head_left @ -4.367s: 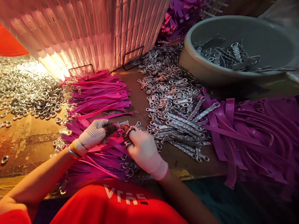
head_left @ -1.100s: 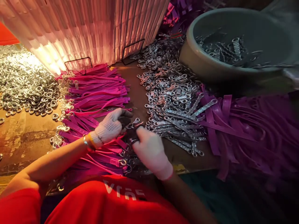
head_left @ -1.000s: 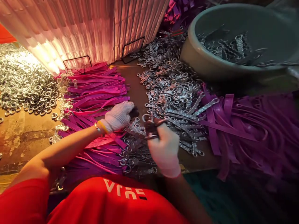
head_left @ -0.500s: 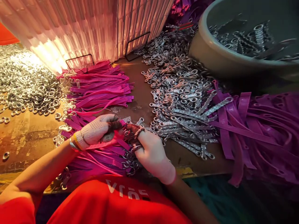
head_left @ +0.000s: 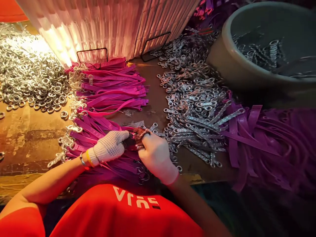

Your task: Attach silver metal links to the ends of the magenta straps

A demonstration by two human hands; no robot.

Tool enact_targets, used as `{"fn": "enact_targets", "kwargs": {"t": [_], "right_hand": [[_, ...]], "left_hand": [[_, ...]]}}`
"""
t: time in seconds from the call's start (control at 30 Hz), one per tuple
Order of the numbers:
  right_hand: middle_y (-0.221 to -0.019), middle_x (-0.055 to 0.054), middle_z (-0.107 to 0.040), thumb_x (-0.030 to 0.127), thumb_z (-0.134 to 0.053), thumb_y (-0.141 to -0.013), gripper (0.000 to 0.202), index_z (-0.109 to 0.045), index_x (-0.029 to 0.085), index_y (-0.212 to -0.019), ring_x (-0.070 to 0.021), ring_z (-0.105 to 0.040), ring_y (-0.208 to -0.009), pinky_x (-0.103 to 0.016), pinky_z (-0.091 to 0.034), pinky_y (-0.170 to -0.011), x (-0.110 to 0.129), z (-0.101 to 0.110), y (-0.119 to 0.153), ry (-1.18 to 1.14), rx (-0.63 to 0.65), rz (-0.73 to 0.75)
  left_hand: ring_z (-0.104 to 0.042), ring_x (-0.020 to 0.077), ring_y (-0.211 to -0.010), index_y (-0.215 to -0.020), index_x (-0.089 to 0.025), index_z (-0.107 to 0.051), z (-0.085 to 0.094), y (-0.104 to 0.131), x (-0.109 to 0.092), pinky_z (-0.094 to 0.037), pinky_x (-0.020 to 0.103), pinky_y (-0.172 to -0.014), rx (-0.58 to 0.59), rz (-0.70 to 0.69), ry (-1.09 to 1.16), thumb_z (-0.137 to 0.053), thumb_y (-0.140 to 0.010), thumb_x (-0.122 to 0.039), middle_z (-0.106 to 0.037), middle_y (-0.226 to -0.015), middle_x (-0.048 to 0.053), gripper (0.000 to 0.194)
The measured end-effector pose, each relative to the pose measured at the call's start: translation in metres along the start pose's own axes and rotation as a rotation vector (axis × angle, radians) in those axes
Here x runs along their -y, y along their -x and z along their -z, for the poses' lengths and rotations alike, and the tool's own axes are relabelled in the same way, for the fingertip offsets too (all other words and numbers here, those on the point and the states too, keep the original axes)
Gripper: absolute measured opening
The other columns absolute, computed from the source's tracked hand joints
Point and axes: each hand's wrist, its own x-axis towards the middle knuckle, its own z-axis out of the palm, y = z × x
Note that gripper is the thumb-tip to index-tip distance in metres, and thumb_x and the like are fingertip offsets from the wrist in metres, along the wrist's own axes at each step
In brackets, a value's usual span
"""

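Observation:
My left hand (head_left: 110,144), in a dotted white glove with dark fingertips, is closed in a pinch. Right beside it, my right hand (head_left: 155,151) in a pale glove with dark finger ends is curled shut. Between their fingertips a small bit of a magenta strap shows; most of it is hidden by the gloves. Under and behind both hands lie rows of magenta straps (head_left: 111,85), with metal rings at their left ends. Twisted metal links (head_left: 197,115) with looped ends are heaped to the right of my right hand.
Loose metal rings (head_left: 46,79) are piled at the left. A corrugated translucent panel (head_left: 98,26), lit from behind, stands at the back. A large grey tub (head_left: 227,52) holding metal links is at the back right. Purple straps (head_left: 271,144) spill over the table's right side.
My hands have drawn closer together, and less of the magenta strap shows between them. My left hand has turned knuckles up and moved slightly lower. The whole view has shifted a little.

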Motion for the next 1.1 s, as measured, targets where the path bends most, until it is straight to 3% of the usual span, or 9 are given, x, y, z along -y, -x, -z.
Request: {"fn": "enact_targets", "kwargs": {"t": [0.1,0.17,0.23,0.43,0.67,0.8,0.97,1.1], "right_hand": [[-0.085,-0.01,-0.069,0.007,-0.05,-0.074,0.028,-0.066,0.016,-0.094,-0.0224,-0.06,-0.074,-0.029,-0.038,-0.065,0.001,0.012,-0.002,-0.015,0.146,-0.017],[-0.082,-0.009,-0.071,0.009,-0.052,-0.075,0.024,-0.066,0.017,-0.093,-0.0219,-0.061,-0.071,-0.03,-0.036,-0.062,0.003,0.017,-0.005,0.021,0.286,-0.053],[-0.077,-0.008,-0.071,0.009,-0.051,-0.074,0.023,-0.066,0.017,-0.089,-0.0214,-0.061,-0.066,-0.03,-0.032,-0.058,0.003,0.016,-0.006,0.067,0.347,-0.083],[-0.067,-0.007,-0.069,0.01,-0.05,-0.067,0.02,-0.065,0.015,-0.08,-0.018,-0.057,-0.058,-0.03,-0.027,-0.057,-0.005,-0.003,-0.001,0.031,0.224,0.066],[-0.074,-0.009,-0.072,0.005,-0.047,-0.069,0.026,-0.065,0.015,-0.085,-0.0182,-0.061,-0.063,-0.03,-0.028,-0.057,0.004,0.007,0.0,0.054,0.295,-0.063],[-0.07,-0.01,-0.07,0.005,-0.049,-0.069,0.022,-0.065,0.014,-0.082,-0.0198,-0.062,-0.064,-0.032,-0.027,-0.057,0.005,0.004,0.001,0.088,0.271,0.022],[-0.07,-0.012,-0.068,0.013,-0.048,-0.082,0.018,-0.065,0.011,-0.086,-0.0206,-0.062,-0.064,-0.032,-0.025,-0.054,0.004,0.004,-0.002,0.117,0.29,0.241],[-0.072,-0.012,-0.068,0.016,-0.048,-0.088,0.019,-0.066,0.012,-0.087,-0.0214,-0.063,-0.067,-0.032,-0.03,-0.055,0.003,0.009,-0.001,0.131,0.305,0.192]], "left_hand": [[-0.045,0.0102,-0.059,-0.077,-0.014,-0.063,-0.001,0.0,0.004,-0.034,0.021,-0.055,-0.003,0.05,0.173,-0.052,-0.091,-0.034,-0.058,-0.066,-0.001,0.026],[-0.045,0.0101,-0.06,-0.075,-0.014,-0.063,-0.001,0.001,0.004,-0.035,0.021,-0.056,-0.014,0.07,0.211,-0.052,-0.092,-0.036,-0.057,-0.066,-0.001,0.03],[-0.048,0.0113,-0.066,-0.077,-0.013,-0.063,-0.003,0.002,0.005,-0.037,0.021,-0.06,-0.029,0.049,0.188,-0.053,-0.091,-0.034,-0.06,-0.071,0.0,0.027],[-0.052,0.0137,-0.069,-0.081,-0.013,-0.066,-0.008,0.004,0.011,-0.038,0.022,-0.065,-0.04,-0.009,0.061,-0.053,-0.089,-0.026,-0.063,-0.073,0.001,0.02],[-0.049,0.0117,-0.065,-0.074,-0.013,-0.062,-0.012,0.007,0.009,-0.033,0.022,-0.061,-0.11,-0.006,-0.079,-0.054,-0.092,-0.032,-0.06,-0.069,0.0,0.027],[-0.046,0.0103,-0.063,-0.073,-0.012,-0.06,-0.01,0.006,0.011,-0.033,0.022,-0.059,-0.095,-0.027,-0.074,-0.052,-0.091,-0.029,-0.058,-0.066,-0.001,0.026],[-0.05,0.0117,-0.066,-0.073,-0.012,-0.061,-0.005,0.003,0.013,-0.035,0.022,-0.06,-0.052,-0.04,-0.091,-0.049,-0.089,-0.024,-0.061,-0.07,0.0,0.023],[-0.055,0.0138,-0.07,-0.081,-0.012,-0.066,-0.005,0.001,0.012,-0.041,0.023,-0.064,-0.045,-0.022,-0.104,-0.05,-0.091,-0.028,-0.065,-0.075,0.002,0.025]]}}
